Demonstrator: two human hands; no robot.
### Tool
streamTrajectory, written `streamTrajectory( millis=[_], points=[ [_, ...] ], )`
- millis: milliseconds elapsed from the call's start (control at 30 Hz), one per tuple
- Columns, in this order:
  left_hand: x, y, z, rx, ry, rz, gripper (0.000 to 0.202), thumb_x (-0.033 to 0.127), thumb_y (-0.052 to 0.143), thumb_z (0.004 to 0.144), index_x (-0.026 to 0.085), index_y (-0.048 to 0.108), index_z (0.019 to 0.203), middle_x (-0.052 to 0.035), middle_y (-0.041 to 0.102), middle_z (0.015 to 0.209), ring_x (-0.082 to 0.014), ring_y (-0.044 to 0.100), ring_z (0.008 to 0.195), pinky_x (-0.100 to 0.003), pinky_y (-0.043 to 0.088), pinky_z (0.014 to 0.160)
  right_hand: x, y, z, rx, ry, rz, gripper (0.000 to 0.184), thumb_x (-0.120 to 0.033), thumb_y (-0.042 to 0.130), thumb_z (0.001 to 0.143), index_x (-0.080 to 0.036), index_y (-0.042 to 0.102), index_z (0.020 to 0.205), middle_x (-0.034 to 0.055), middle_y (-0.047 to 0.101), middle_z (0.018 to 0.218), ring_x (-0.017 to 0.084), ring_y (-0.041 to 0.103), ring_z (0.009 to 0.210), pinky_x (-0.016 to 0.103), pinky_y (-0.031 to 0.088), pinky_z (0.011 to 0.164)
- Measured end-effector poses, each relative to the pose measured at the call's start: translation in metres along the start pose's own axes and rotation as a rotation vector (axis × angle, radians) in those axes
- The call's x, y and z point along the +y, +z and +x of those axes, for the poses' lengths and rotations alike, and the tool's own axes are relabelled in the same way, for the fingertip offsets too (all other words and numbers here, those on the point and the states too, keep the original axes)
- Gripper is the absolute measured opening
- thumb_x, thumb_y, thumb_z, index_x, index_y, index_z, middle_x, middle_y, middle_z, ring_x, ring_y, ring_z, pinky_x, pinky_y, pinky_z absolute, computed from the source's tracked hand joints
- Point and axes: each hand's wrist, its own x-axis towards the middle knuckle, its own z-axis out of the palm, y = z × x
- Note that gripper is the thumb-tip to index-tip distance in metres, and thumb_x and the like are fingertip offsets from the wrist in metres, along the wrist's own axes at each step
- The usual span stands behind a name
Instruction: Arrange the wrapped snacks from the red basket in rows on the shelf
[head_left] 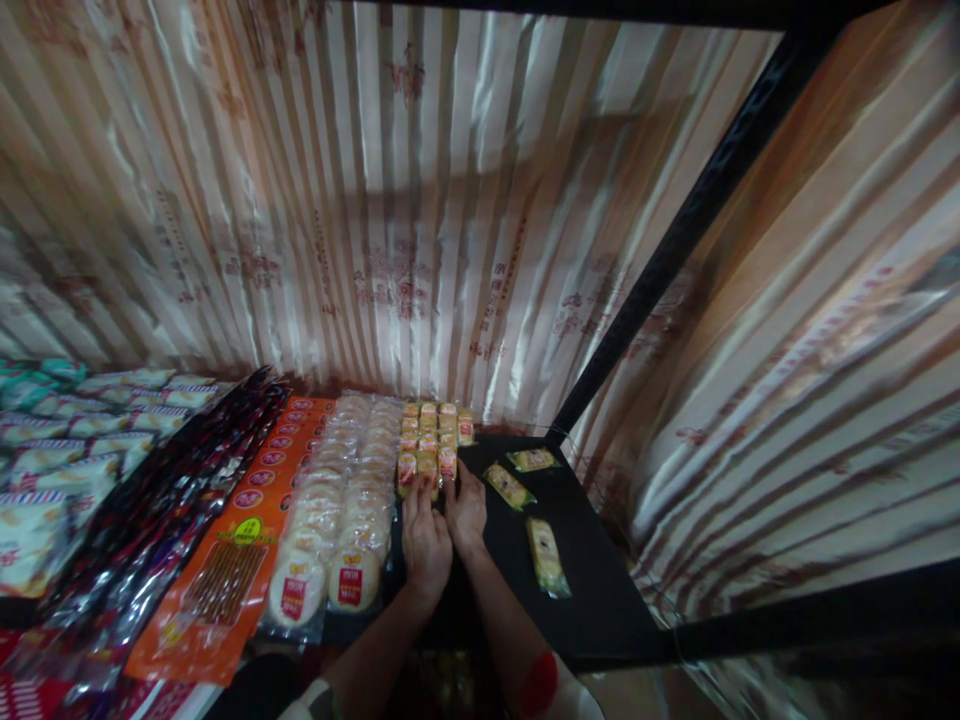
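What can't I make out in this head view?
Head view: lower ends of some front yellow packs, behind the left hand and right hand.
Head view: whether either hand grips or just touches; blurred.
Head view: loose packs' fine print; too small, blurred.
Head view: remaining white packets; cut by left edge.

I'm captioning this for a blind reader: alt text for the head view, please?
A person's left hand and right hand are at the front of a block of small yellow packets on a black shelf. To the right lie three loose packets; to the left, clear-wrapped round snacks, then orange packs. Pale pleated sheeting hangs behind.
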Motion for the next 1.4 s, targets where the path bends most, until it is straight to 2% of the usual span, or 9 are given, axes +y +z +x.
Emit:
streamTrajectory(
  millis=[100, 200, 333, 467, 567, 833, 1133, 1400],
  points=[
    [-0.003, 0.003, -0.005, 0.016, -0.017, 0.028, 0.050, 0.008, 0.036, 0.073, 0.014, 0.048, 0.121, -0.0093, 0.038, 0.137, -0.0215, 0.023, 0.131, -0.043, 0.024, 0.108, -0.001, -0.001, 0.000, -0.017, 0.005, 0.004, 0.047, -0.039, 0.031, 0.085, -0.015, 0.051, 0.119, 0.0099, 0.060, 0.111, 0.023, 0.048, 0.105, 0.033, 0.037, 0.091],
    [-0.007, 0.008, -0.007, -0.014, -0.023, 0.024, 0.051, 0.010, 0.034, 0.076, 0.014, 0.044, 0.125, -0.0082, 0.036, 0.139, -0.0201, 0.019, 0.133, -0.042, 0.020, 0.109, 0.000, -0.001, 0.000, -0.013, -0.003, -0.011, 0.046, -0.038, 0.031, 0.085, -0.015, 0.052, 0.119, 0.0100, 0.061, 0.108, 0.022, 0.049, 0.103, 0.032, 0.038, 0.089],
    [-0.011, 0.010, -0.004, -0.070, -0.025, 0.021, 0.049, 0.013, 0.031, 0.078, 0.013, 0.043, 0.126, -0.0085, 0.038, 0.138, -0.0191, 0.018, 0.133, -0.041, 0.020, 0.110, 0.002, 0.000, 0.001, -0.003, -0.022, -0.008, 0.046, -0.040, 0.031, 0.085, -0.015, 0.054, 0.117, 0.0106, 0.061, 0.108, 0.023, 0.049, 0.103, 0.032, 0.038, 0.088],
    [-0.013, 0.008, -0.001, -0.078, -0.009, 0.024, 0.049, 0.013, 0.032, 0.079, 0.015, 0.044, 0.126, -0.0068, 0.040, 0.137, -0.0184, 0.019, 0.133, -0.041, 0.021, 0.110, 0.003, 0.003, 0.002, 0.009, -0.009, 0.014, 0.045, -0.040, 0.032, 0.085, -0.016, 0.055, 0.116, 0.0096, 0.063, 0.105, 0.023, 0.050, 0.101, 0.033, 0.039, 0.086],
    [-0.013, 0.007, 0.001, -0.084, 0.004, 0.048, 0.048, 0.012, 0.032, 0.078, 0.013, 0.046, 0.125, -0.0081, 0.040, 0.137, -0.0188, 0.021, 0.133, -0.041, 0.021, 0.110, 0.003, 0.004, 0.002, 0.006, 0.008, 0.016, 0.044, -0.039, 0.032, 0.084, -0.017, 0.057, 0.114, 0.0093, 0.063, 0.103, 0.023, 0.049, 0.100, 0.033, 0.040, 0.085],
    [-0.015, 0.004, 0.000, -0.116, 0.018, 0.057, 0.049, 0.012, 0.031, 0.079, 0.011, 0.044, 0.126, -0.0089, 0.033, 0.140, -0.0182, 0.018, 0.134, -0.040, 0.021, 0.110, -0.003, 0.003, 0.001, -0.021, 0.034, 0.038, 0.045, -0.038, 0.033, 0.084, -0.016, 0.054, 0.116, 0.0098, 0.061, 0.106, 0.024, 0.046, 0.103, 0.034, 0.039, 0.086],
    [-0.016, 0.004, -0.002, -0.069, 0.073, 0.074, 0.050, 0.011, 0.033, 0.078, 0.010, 0.042, 0.127, -0.0099, 0.037, 0.138, -0.0199, 0.018, 0.133, -0.042, 0.022, 0.109, 0.002, 0.002, 0.000, 0.043, -0.024, 0.061, 0.049, -0.045, 0.033, 0.084, -0.013, 0.053, 0.116, 0.0128, 0.058, 0.114, 0.024, 0.048, 0.104, 0.037, 0.036, 0.092],
    [-0.004, -0.003, -0.008, -0.075, 0.079, 0.064, 0.054, 0.007, 0.034, 0.074, 0.012, 0.042, 0.127, -0.0088, 0.035, 0.139, -0.0197, 0.020, 0.133, -0.041, 0.021, 0.110, 0.007, -0.001, -0.008, 0.128, -0.045, 0.064, 0.052, -0.047, 0.034, 0.083, -0.010, 0.053, 0.114, 0.0159, 0.059, 0.112, 0.025, 0.050, 0.105, 0.038, 0.037, 0.090]
  ],
)
